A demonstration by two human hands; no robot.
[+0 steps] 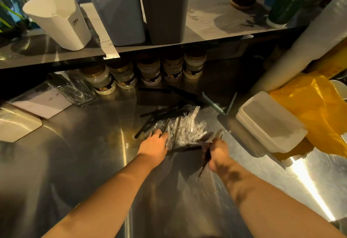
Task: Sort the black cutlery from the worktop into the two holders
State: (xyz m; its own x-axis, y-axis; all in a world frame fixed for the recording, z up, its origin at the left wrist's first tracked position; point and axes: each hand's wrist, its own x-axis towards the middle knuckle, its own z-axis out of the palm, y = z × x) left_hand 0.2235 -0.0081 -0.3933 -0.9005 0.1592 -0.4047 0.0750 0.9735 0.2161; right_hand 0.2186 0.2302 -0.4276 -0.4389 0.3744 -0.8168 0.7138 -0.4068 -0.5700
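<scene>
Black cutlery (161,114) is in a messy pile mid worktop (84,153), mixed w/ a load of clear cutlery (187,128), right in front of both hands. The loose black pcs sit mostly on the pile's left and far side, long axes running diagonal, near-left to far-right. A few more lie further back by the jars (150,72).

Left hand (153,143) is nearer those, fingers stretched fwd into the pile's left edge. Tips are buried among the pcs, so can't tell if it's pinching anything or just touching. Right hand (216,152) is curled tight round a bundle of black pcs (204,164), with one handle poking back toward the person.

Both holders are up on the shelf (216,18) beyond and above the pile: light grey holder (116,12) and dark grey holder (165,12) side by side, touching or nearly. So imo the next reach is up and fwd, not sideways.

Holder tops are cut off by the frame, so no idea what goes in which. Fork vs knife vs spoon in the bundle is too dark and blurry to call.
</scene>
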